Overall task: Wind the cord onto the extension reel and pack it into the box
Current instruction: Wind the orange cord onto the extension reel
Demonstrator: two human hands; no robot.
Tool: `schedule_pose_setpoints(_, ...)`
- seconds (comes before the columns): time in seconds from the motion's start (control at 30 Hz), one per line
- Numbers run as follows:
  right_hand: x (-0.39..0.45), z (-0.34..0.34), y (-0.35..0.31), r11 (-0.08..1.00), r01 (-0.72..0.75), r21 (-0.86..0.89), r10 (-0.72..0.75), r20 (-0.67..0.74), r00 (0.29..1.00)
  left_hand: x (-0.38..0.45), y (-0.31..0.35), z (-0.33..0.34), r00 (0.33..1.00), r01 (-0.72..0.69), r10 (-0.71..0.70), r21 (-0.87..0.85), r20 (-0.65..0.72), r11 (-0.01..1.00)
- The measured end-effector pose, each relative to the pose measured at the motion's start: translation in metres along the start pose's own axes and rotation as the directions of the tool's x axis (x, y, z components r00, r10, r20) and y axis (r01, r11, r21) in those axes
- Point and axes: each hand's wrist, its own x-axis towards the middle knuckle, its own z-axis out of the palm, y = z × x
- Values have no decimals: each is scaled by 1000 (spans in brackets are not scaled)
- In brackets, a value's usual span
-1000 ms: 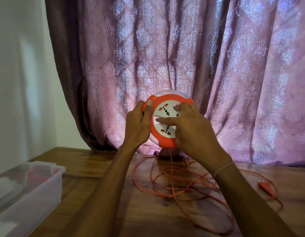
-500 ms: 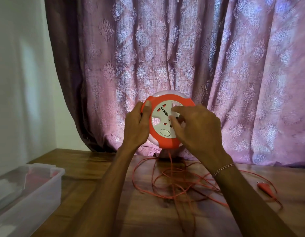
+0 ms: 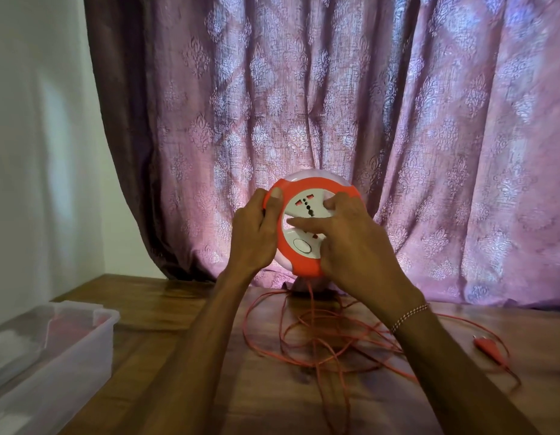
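Clamping the extension reel (image 3: pixel 305 266) by its rim, my left hand (image 3: pixel 255 235) is holding it above the table (image 3: pixel 178 309). My right hand (image 3: pixel 354 246) is curling its fingers onto the white face, which has turned since a moment ago, and the cord (image 3: pixel 316 342) is lying loose below.

Box (image 3: pixel 84 356) partly beyond left edge, contents indistinct; cord (image 3: pixel 310 293) loop beyond bottom edge

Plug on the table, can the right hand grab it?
Probably yes: the plug lies on the table just right of that arm, nothing between. The right hand must first leave the reel.
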Motion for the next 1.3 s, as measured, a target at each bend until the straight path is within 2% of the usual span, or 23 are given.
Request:
schedule_pose_setpoints(0.1,-2,2,2,998,-58,11,58,-33,998,0,-2,2,1000,-14,14,23,-8,1000)
schedule_pose_setpoints(0.23,1,2,3,978,-194,73,204,-154,967,1,-5,5,1000,-25,26,43,-11,999)
schedule_pose_setpoints(0.3,1,4,1,970,-217,110,235,-192,953,1,-6,5,1000,-23,23,41,-10,999)
schedule_pose_setpoints(0.47,2,-1,-1,976,-214,42,218,-210,953,1,-6,6,999,-28,28,37,-15,999)
schedule_pose_setpoints(0.57,2,-10,2,993,-112,33,117,-263,958,1,-5,5,1000,-20,20,32,-21,999)
schedule_pose_setpoints(0.63,3,-14,10,998,6,66,8,-205,979,1,-4,4,1000,-8,8,10,-21,1000)
schedule_pose_setpoints(0.7,5,-15,15,989,95,109,-89,-56,994,1,-3,3,1000,-6,6,0,-25,1000)
schedule_pose_setpoints(0.77,5,-16,15,994,86,72,-93,109,990,1,-2,2,1000,-1,1,5,-26,1000)
schedule_pose_setpoints(0.83,4,-15,12,997,74,-10,-71,182,981,1,-1,2,1000,6,-6,8,-16,1000)
schedule_pose_setpoints(0.97,3,-11,9,994,62,-87,-57,63,996,-1,1,3,1000,3,-3,10,-1,1000)
schedule_pose_setpoints(1.1,-1,-6,9,997,-19,-69,15,-65,998,-1,3,4,1000,-5,5,25,-22,1000)
schedule_pose_setpoints(1.3,2,-1,3,982,-186,-27,171,-284,943,0,5,3,1000,7,-7,11,-26,1000)
